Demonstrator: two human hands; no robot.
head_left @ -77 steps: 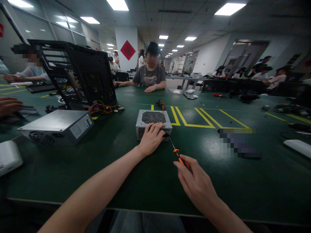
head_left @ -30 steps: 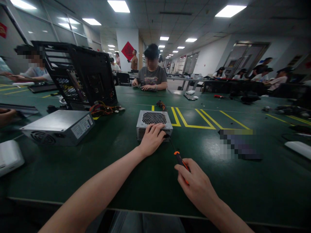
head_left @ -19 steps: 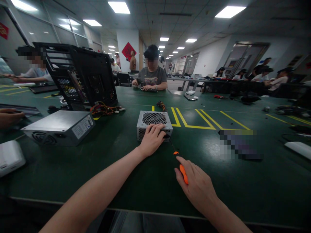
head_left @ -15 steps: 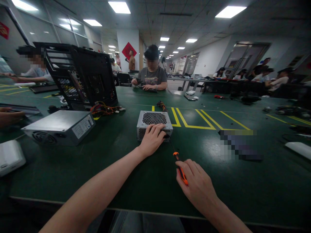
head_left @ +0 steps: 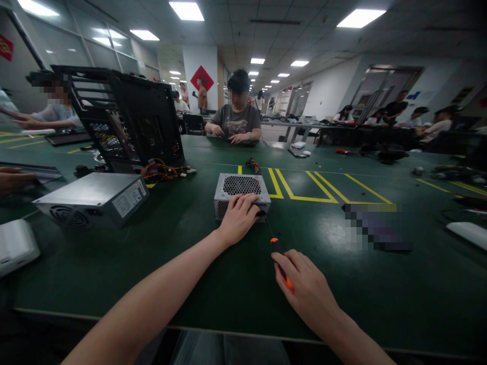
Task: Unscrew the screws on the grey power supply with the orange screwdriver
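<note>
A grey metal power supply unit [head_left: 243, 183] with a honeycomb grille sits on the green table [head_left: 213, 299] in front of me. My left hand [head_left: 239, 218] rests on its top and front edge, fingers spread over the metal. My right hand [head_left: 304, 284] is closed round the handle of an orange and black screwdriver [head_left: 274, 242]. The screwdriver's thin shaft points up and left to the front right of the unit, near a dark socket by my left fingertips. Its tip is too small to make out.
At the left are a larger silver power supply [head_left: 95, 195], a black computer case [head_left: 140, 121], bundled cables [head_left: 163, 171] and a white object [head_left: 17, 246]. A blurred dark object [head_left: 376, 228] lies right. A person [head_left: 238, 114] sits opposite.
My right fingers have shifted slightly left and up on the screwdriver handle. My left hand and the unit stay in place. The person opposite has moved their hands a little.
</note>
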